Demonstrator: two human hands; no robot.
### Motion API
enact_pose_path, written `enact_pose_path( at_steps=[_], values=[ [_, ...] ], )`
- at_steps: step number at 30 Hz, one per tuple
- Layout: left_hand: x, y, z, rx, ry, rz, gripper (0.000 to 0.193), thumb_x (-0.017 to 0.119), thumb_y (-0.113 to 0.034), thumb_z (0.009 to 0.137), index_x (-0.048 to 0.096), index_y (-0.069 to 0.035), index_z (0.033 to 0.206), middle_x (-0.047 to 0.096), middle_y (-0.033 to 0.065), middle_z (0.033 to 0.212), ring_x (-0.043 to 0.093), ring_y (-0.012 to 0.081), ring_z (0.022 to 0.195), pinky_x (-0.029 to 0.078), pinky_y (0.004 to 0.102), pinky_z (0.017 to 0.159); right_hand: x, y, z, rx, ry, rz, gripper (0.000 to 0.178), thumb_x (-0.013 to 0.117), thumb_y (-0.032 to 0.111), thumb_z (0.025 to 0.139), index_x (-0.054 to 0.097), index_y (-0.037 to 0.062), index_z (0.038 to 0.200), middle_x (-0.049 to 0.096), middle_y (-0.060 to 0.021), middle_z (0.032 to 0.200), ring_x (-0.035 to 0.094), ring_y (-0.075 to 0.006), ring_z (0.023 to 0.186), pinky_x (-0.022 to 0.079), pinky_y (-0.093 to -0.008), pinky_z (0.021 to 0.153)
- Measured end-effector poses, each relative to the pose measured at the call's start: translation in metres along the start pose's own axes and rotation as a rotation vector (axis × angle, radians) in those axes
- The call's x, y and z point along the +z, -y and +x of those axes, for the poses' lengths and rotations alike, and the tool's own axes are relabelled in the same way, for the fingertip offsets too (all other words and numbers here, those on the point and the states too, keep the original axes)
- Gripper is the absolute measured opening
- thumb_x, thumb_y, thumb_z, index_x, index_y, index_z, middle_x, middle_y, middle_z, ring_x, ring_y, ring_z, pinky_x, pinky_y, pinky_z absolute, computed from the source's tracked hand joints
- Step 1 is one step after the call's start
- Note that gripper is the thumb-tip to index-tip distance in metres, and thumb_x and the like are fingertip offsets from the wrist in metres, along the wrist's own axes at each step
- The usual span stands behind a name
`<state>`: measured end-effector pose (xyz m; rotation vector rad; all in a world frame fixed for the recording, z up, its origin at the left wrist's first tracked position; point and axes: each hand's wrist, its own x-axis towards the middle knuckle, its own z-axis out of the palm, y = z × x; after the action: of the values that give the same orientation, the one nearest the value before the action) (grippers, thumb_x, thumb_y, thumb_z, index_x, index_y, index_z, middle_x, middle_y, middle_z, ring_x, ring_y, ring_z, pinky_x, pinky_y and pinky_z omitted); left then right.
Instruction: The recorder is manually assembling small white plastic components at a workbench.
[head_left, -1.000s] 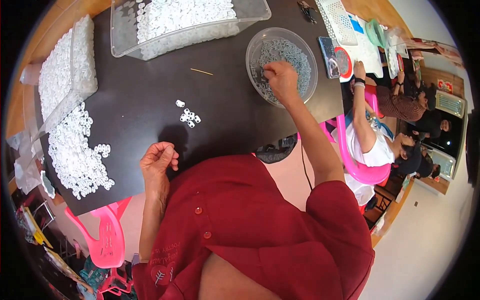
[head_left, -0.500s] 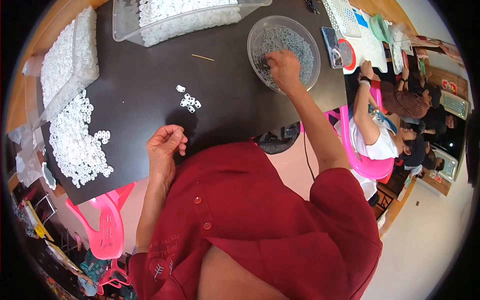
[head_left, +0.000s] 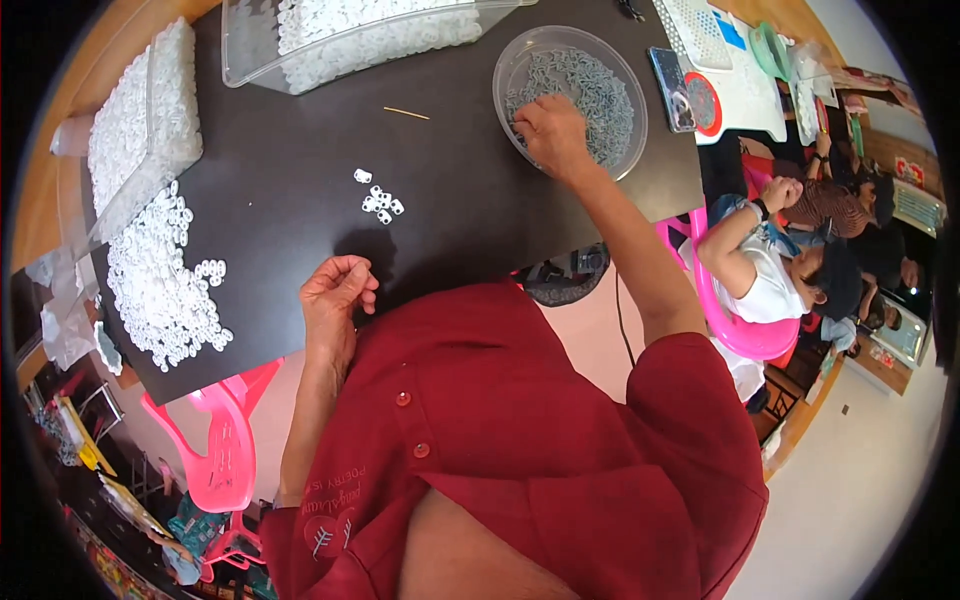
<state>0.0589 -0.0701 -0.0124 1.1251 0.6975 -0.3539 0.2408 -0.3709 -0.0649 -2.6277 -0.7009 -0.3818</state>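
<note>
My right hand reaches into a round clear plastic bowl at the far right of the dark table. Its fingers are pinched together at the bowl's left side, beside a heap of small grey wire-like pieces; what lies between the fingertips is hidden. Low over the near table edge, my left hand is closed, thumb against curled fingers. Whatever it might hold does not show. Just beyond it lies a small cluster of white plastic pieces with holes, plus a single white piece apart from them.
Left, white pieces form a large pile beside a full clear bin. Another clear bin stands at the back. A thin stick lies mid-table. A phone sits right of the bowl. A person sits at right.
My right hand has shifted slightly left within the bowl, away from the grey heap's middle. My left hand keeps its closed pose. At right, the seated person's hand has drawn back from the neighbouring table.
</note>
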Motion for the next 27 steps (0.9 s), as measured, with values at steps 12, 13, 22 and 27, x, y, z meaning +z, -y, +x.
enact_pose_path(
  at_steps=[12,13,22,27],
  values=[
    [-0.007,0.003,-0.002,0.069,-0.051,-0.054,0.011,0.061,-0.011,0.085,0.059,0.0,0.087,0.059,0.0059,0.071,0.052,0.0116,0.056,0.042,0.0237,0.049,-0.011,-0.001,-0.004,0.05,-0.039,0.086,0.01,0.068,0.011,0.066,0.065,0.011,0.075,0.057,-0.0093,0.073,0.056,-0.0294,0.077,0.046,-0.0408,0.063],
    [-0.008,0.005,-0.002,0.057,-0.047,-0.053,0.011,0.061,-0.011,0.085,0.059,-0.001,0.087,0.059,0.0059,0.071,0.052,0.0117,0.056,0.042,0.0238,0.049,-0.009,-0.002,-0.005,0.047,0.001,0.118,0.011,0.068,0.012,0.066,0.065,0.0111,0.076,0.057,-0.0096,0.073,0.056,-0.0296,0.076,0.046,-0.041,0.064],
    [-0.01,0.006,0.0,0.05,-0.03,-0.041,0.012,0.062,-0.012,0.085,0.059,0.0,0.087,0.059,0.0062,0.071,0.053,0.0118,0.056,0.042,0.0242,0.049,0.0,0.0,0.002,0.064,0.125,0.076,0.009,0.067,0.013,0.068,0.062,0.0099,0.076,0.057,-0.0103,0.074,0.056,-0.0312,0.078,0.046,-0.0423,0.066],
    [-0.012,0.008,0.001,0.051,-0.02,-0.054,0.012,0.062,-0.012,0.085,0.059,0.0,0.088,0.059,0.0064,0.071,0.053,0.0119,0.056,0.042,0.0243,0.049,-0.002,0.001,0.005,0.031,0.155,0.079,0.012,0.066,0.012,0.068,0.062,0.0088,0.079,0.057,-0.0104,0.076,0.056,-0.0315,0.078,0.046,-0.0431,0.066]
  ],
)
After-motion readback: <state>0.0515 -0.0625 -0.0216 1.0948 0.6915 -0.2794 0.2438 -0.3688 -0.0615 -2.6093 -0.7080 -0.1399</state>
